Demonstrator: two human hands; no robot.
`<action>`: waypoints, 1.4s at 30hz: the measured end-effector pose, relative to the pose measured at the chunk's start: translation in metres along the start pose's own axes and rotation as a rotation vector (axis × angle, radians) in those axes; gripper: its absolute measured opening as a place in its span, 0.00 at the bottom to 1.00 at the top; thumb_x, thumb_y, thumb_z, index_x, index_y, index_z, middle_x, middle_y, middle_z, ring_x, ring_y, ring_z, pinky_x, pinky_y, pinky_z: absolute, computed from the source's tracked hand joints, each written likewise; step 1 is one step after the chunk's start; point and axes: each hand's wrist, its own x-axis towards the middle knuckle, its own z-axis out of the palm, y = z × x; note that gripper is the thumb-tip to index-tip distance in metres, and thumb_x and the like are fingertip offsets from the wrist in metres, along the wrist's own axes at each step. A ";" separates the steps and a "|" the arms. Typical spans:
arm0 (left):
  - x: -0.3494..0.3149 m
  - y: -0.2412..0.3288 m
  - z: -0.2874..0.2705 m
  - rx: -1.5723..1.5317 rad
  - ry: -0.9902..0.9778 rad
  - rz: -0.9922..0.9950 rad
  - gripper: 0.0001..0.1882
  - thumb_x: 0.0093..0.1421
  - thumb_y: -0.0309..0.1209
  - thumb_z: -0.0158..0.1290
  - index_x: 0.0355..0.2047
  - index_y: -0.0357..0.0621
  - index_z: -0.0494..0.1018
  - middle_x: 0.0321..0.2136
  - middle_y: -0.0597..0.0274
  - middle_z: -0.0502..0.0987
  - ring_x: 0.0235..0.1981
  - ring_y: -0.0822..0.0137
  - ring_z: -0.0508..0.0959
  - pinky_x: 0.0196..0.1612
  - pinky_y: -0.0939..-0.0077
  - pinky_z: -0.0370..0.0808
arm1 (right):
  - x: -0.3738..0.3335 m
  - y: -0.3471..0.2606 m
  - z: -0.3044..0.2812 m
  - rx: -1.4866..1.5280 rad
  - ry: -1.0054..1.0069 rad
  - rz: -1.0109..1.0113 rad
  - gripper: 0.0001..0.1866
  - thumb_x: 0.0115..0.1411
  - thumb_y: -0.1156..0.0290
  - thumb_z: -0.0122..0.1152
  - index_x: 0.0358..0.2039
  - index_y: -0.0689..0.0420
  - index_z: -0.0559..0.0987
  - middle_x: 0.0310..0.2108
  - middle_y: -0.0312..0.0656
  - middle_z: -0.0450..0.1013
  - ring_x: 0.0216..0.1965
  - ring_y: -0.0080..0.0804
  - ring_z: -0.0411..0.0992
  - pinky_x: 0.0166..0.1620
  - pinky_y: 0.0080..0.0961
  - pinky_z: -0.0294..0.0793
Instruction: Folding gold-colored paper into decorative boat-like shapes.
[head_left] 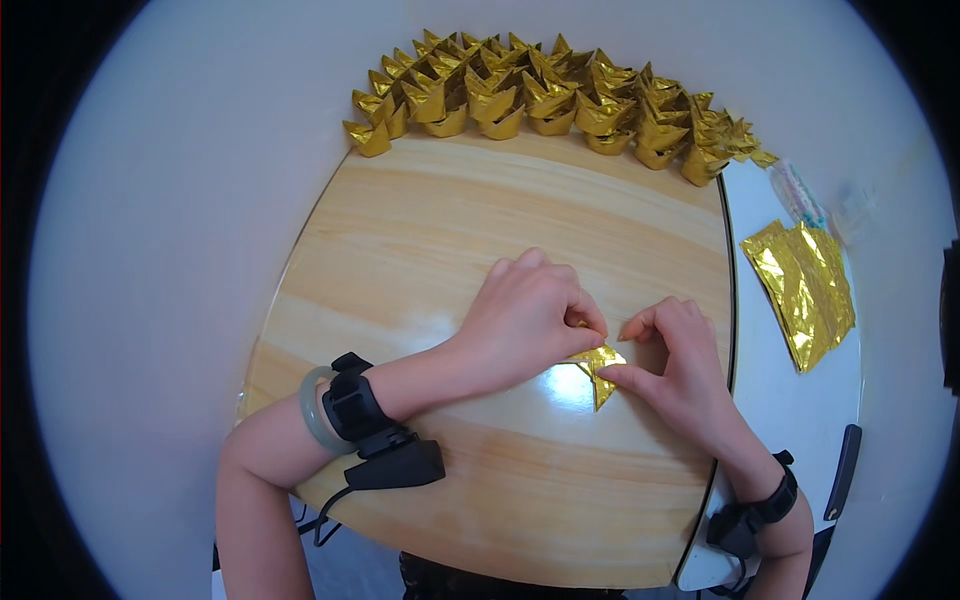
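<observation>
A small piece of folded gold foil paper (pixel 605 366) lies on the wooden table, with a point toward me. My left hand (pixel 530 315) is closed over its far left part, thumb and index finger pinched together on the foil. Those fingers hide some of the piece. From the right, my right hand (pixel 682 365) touches the foil with its thumb tip. Its index finger is bent and stands apart from the thumb, leaving a gap between them.
Rows of folded gold paper boats (pixel 500 95) stand along the table's far edge. On the white surface to the right lie a stack of gold foil sheets (pixel 802 290), a clear plastic packet (pixel 798 195) and a dark, narrow object (pixel 843 472). A wall borders the left.
</observation>
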 end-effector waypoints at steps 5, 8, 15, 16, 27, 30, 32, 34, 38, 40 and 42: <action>0.002 0.000 0.001 -0.065 0.026 -0.046 0.05 0.47 0.33 0.63 0.23 0.49 0.79 0.22 0.70 0.75 0.35 0.64 0.70 0.41 0.69 0.65 | -0.002 -0.002 0.001 -0.025 -0.022 0.011 0.22 0.44 0.57 0.74 0.33 0.53 0.73 0.31 0.37 0.67 0.37 0.37 0.63 0.43 0.32 0.58; 0.003 0.000 0.001 -0.058 0.044 -0.018 0.05 0.46 0.31 0.63 0.22 0.47 0.78 0.20 0.68 0.76 0.33 0.63 0.70 0.37 0.69 0.67 | -0.004 -0.005 0.001 -0.082 -0.017 -0.066 0.23 0.44 0.57 0.74 0.34 0.53 0.72 0.32 0.37 0.66 0.38 0.38 0.63 0.44 0.33 0.58; 0.008 0.000 0.000 -0.036 0.021 -0.028 0.04 0.46 0.29 0.62 0.22 0.46 0.78 0.18 0.66 0.76 0.31 0.63 0.71 0.34 0.69 0.69 | -0.003 -0.006 -0.001 -0.153 -0.069 -0.118 0.23 0.44 0.58 0.74 0.33 0.53 0.70 0.33 0.37 0.64 0.39 0.39 0.62 0.46 0.34 0.56; 0.009 0.000 0.000 -0.035 0.022 -0.028 0.04 0.46 0.29 0.62 0.22 0.46 0.78 0.18 0.66 0.76 0.31 0.63 0.71 0.34 0.69 0.69 | -0.003 -0.006 -0.001 -0.162 -0.072 -0.133 0.23 0.44 0.58 0.74 0.33 0.53 0.69 0.33 0.38 0.64 0.39 0.39 0.62 0.46 0.34 0.57; 0.007 -0.001 -0.006 -0.031 0.012 -0.038 0.06 0.45 0.32 0.63 0.20 0.44 0.78 0.17 0.63 0.76 0.32 0.62 0.73 0.33 0.68 0.70 | -0.003 0.001 -0.003 0.045 -0.081 -0.264 0.21 0.46 0.66 0.71 0.41 0.51 0.77 0.41 0.35 0.72 0.45 0.36 0.66 0.48 0.32 0.61; 0.004 -0.003 -0.007 -0.016 0.007 -0.038 0.07 0.45 0.33 0.63 0.20 0.45 0.78 0.17 0.63 0.75 0.33 0.63 0.73 0.34 0.68 0.70 | -0.003 -0.002 -0.006 -0.021 -0.093 -0.270 0.17 0.46 0.68 0.71 0.39 0.50 0.80 0.39 0.32 0.74 0.43 0.32 0.68 0.48 0.31 0.62; 0.003 -0.004 -0.006 0.003 0.023 -0.032 0.07 0.46 0.34 0.63 0.19 0.45 0.78 0.17 0.63 0.75 0.33 0.63 0.73 0.35 0.68 0.70 | -0.004 -0.004 -0.007 -0.075 -0.077 -0.280 0.16 0.46 0.68 0.71 0.38 0.49 0.81 0.37 0.31 0.75 0.41 0.30 0.69 0.48 0.30 0.62; 0.003 -0.005 -0.004 0.026 0.038 -0.022 0.07 0.46 0.34 0.63 0.19 0.46 0.78 0.17 0.64 0.74 0.33 0.63 0.73 0.36 0.68 0.70 | -0.005 -0.002 -0.009 -0.161 0.009 -0.400 0.15 0.47 0.66 0.71 0.38 0.49 0.82 0.37 0.30 0.76 0.39 0.29 0.70 0.47 0.29 0.61; 0.003 -0.018 0.000 0.018 0.028 0.093 0.08 0.47 0.35 0.63 0.22 0.46 0.76 0.22 0.65 0.75 0.34 0.63 0.72 0.37 0.67 0.69 | -0.003 -0.009 -0.006 -0.127 0.026 -0.361 0.14 0.47 0.66 0.71 0.36 0.52 0.81 0.34 0.33 0.75 0.37 0.32 0.71 0.44 0.29 0.65; 0.003 -0.016 -0.004 -0.009 0.015 0.195 0.10 0.47 0.35 0.64 0.24 0.46 0.75 0.25 0.65 0.74 0.35 0.63 0.72 0.38 0.68 0.68 | 0.000 -0.010 -0.001 -0.003 -0.005 -0.212 0.13 0.47 0.68 0.70 0.34 0.55 0.78 0.32 0.37 0.74 0.36 0.36 0.71 0.39 0.31 0.69; -0.001 -0.009 -0.008 -0.097 -0.098 0.222 0.15 0.46 0.35 0.64 0.31 0.46 0.73 0.31 0.63 0.72 0.36 0.61 0.72 0.40 0.68 0.68 | -0.001 -0.007 -0.001 0.026 0.041 -0.217 0.13 0.48 0.69 0.69 0.34 0.56 0.77 0.31 0.38 0.73 0.35 0.38 0.71 0.37 0.31 0.70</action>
